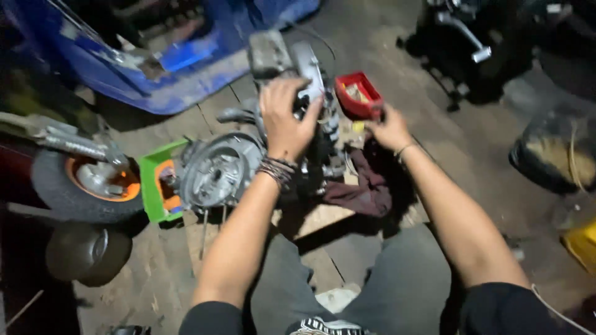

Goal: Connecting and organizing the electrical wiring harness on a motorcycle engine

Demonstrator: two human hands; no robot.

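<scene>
Grey metal engine assembly (261, 149) sits on a wooden board (310, 220) laid on the workshop floor, near the board's far edge, with its round side cover (214, 170) facing the board's left side. Left hand (287, 118) is laid over the top of the engine, fingers curled down and closed around the upper casing; a stack of dark bracelets (277, 170) sits at that wrist. Right hand (389, 129) is at the far right corner of the board, just below a small red tray (357, 93) holding pale small parts; its fingers are bent and touch or nearly touch the tray's near rim, but whether they actually grip anything cannot be told from this view. A thin band is on the right wrist.

Dark maroon rag (366, 186) lies crumpled on the board between the engine and the right forearm. A green plastic bin (155, 186) with orange contents stands against the engine's left side, off the board's left edge. Beyond it lies a small wheel with an orange rim (93, 180). Blue bodywork (180, 68) occupies the far left of the floor. A yellow container (580, 245) shows at the right edge. Lighting is dim; finer detail of the engine is blurred.
</scene>
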